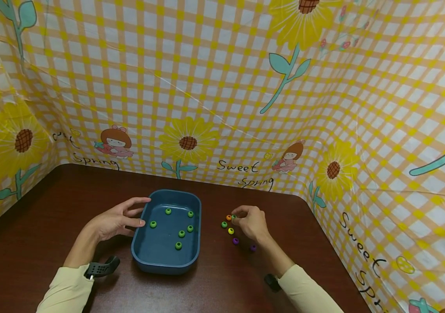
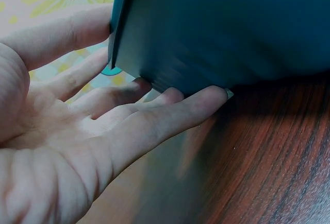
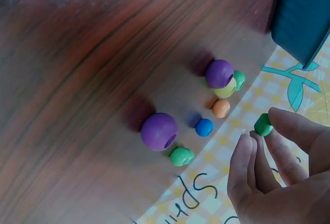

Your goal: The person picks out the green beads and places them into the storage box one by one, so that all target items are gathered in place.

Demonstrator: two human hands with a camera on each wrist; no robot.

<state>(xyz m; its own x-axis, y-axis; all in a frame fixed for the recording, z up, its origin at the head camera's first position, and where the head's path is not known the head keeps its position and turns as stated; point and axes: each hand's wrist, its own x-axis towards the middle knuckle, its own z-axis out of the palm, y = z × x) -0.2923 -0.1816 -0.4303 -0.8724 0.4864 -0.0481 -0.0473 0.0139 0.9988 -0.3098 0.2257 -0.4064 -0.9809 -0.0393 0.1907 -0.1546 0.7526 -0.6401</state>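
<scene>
A yellow checked cloth with sunflowers and the words "Sweet Spring" hangs around a dark brown wooden worktop. A blue tray sits in the middle of the worktop. Six green beads lie inside it, spread apart.

The left hand rests at the left side of the tray. Its fingers are straight and spread, and their tips touch the tray's outer wall near the bottom. This hand holds nothing.

The right hand is to the right of the tray, low over a small bunch of loose beads. Its thumb and first finger pinch one green bead at the very tips, just above the worktop. The other fingers curl loosely beside it.

Just beside the pinching fingers lie an orange bead, a yellow bead, a blue bead, two purple beads and more green ones. A purple bead is the biggest and nearest in the right wrist view. Both sleeves are pale cream.
</scene>
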